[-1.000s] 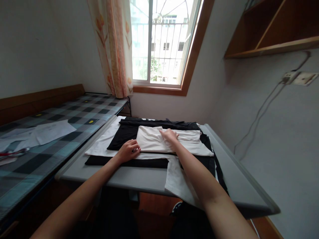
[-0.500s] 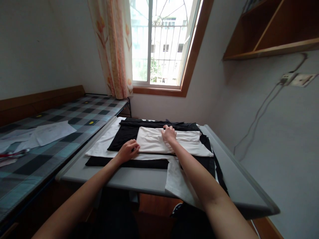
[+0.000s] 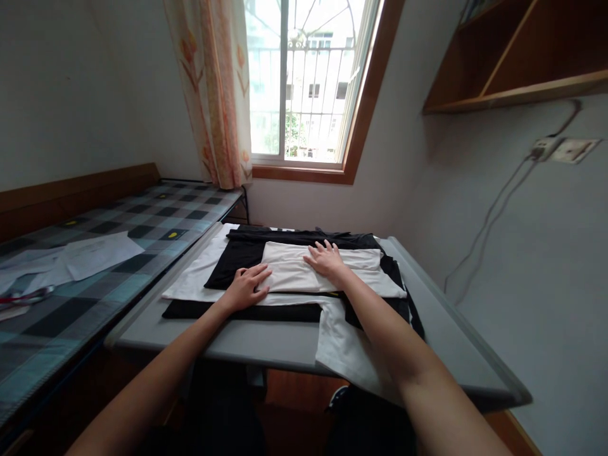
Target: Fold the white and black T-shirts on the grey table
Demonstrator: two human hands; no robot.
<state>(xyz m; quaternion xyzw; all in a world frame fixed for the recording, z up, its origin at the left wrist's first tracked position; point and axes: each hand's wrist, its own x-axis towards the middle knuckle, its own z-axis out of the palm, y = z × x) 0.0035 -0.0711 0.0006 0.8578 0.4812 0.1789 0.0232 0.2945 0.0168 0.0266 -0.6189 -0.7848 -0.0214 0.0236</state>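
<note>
A cream-white folded garment [image 3: 289, 271] lies on top of a layered pile of black and white clothes. My left hand [image 3: 247, 286] rests at its left end, fingers spread over the edge. Flat on its middle lies my right hand [image 3: 325, 258], with the fingers apart. Under it is a black garment [image 3: 221, 269], and beneath that a white garment [image 3: 185, 278] whose sleeve [image 3: 339, 345] hangs over the front edge of the grey table [image 3: 266, 342]. Another black piece [image 3: 199, 310] sticks out at the front. My right forearm covers part of the pile.
On the left stands a bed with a checked mattress [image 3: 190, 202] and loose papers [image 3: 102, 253]. Behind the table are a window [image 3: 313, 95] and a curtain [image 3: 213, 95]. A wooden shelf [image 3: 517, 95] and a socket with cords [image 3: 544, 149] are on the right wall.
My right hand has gone from bent fingers at the cream garment's far edge to lying flat, slightly nearer me. My left fingers have stretched out onto its left end.
</note>
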